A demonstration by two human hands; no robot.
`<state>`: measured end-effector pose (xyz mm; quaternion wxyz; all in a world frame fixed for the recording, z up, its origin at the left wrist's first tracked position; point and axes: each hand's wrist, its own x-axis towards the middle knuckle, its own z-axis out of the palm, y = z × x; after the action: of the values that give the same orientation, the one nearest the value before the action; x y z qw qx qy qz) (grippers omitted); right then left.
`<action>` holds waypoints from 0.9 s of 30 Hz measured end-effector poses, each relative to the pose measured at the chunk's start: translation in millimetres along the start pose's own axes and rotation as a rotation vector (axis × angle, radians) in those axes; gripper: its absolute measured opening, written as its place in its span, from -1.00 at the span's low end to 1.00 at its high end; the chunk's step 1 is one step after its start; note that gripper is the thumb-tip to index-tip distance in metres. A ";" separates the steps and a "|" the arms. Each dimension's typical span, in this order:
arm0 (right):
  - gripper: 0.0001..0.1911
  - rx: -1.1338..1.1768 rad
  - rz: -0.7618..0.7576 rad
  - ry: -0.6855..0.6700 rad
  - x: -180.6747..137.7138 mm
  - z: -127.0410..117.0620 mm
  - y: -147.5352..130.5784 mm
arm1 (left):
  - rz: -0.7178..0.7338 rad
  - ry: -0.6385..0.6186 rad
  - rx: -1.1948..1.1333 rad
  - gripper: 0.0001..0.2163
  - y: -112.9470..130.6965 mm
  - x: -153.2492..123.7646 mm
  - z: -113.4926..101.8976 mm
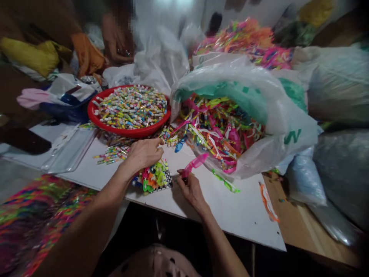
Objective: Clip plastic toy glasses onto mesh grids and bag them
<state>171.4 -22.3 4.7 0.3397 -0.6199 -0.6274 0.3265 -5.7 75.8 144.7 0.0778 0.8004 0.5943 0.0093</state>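
On a white board (227, 217), a plastic bag (282, 127) spills tangled coloured plastic strips beside a red basin (127, 132). The left hand (144, 154) lies open just above a small heap of parts (154, 177); the right hand (191, 192) pinches a light, stiff-looking pink plastic piece (196, 161) by its lower end.

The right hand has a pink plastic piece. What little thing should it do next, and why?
Probably set the pink plastic piece down on the small heap of colourful plastic pieces. The right hand is pinching it right beside that heap, and the left hand is at the heap too, so it looks like the shortest, easiest move.
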 end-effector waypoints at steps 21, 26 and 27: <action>-0.74 -0.495 -0.117 -0.392 50.7 -21.5 -21.0 | 0.001 -0.006 -0.049 -0.41 1.2 0.0 -3.7; -0.64 -0.918 0.200 -0.009 79.9 -79.9 11.3 | -0.041 -0.026 -0.028 -0.47 2.8 0.2 -7.1; -0.66 -0.946 0.218 -0.033 83.5 -84.0 12.9 | -0.046 -0.027 -0.033 -0.48 3.4 0.1 -7.7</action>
<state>248.3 60.4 42.5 -0.0257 -0.7632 -0.6438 0.0488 -3.3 75.8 152.7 0.0990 0.7851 0.6114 0.0064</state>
